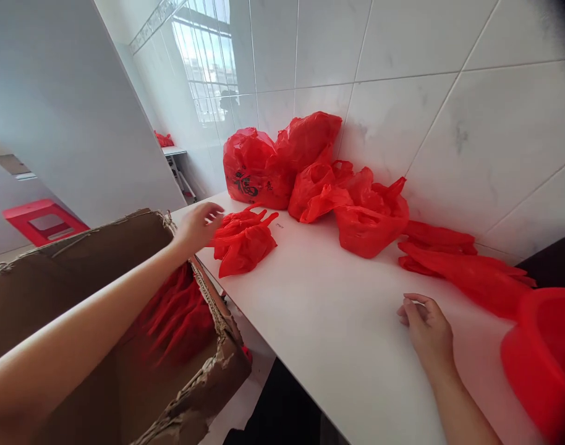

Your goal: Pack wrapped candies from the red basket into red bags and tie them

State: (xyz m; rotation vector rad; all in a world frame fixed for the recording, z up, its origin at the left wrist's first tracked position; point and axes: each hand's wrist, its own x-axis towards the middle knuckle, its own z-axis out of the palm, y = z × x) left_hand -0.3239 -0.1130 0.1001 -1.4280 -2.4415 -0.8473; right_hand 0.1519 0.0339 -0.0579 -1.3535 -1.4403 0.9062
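My left hand (198,227) reaches across the torn rim of a brown cardboard box (217,327). Its fingers are loosely bent and apart, with nothing seen in them. Right beside them, at the table's left edge, lies a crumpled red plastic bag bundle (248,244); whether the fingertips touch it I cannot tell. Inside the box, below my forearm, is a heap of red bags (183,315), partly hidden. Over the white table (329,309), my right hand (428,334) is curled, thumb against the fingers, and nothing shows in it.
Filled red bags (259,167) stand against the tiled wall (403,117), with a knotted red bag (373,216) in front. Flat red bags (468,266) lie to the right, near a red plastic tub (533,352). A red stool (44,222) stands beyond the box.
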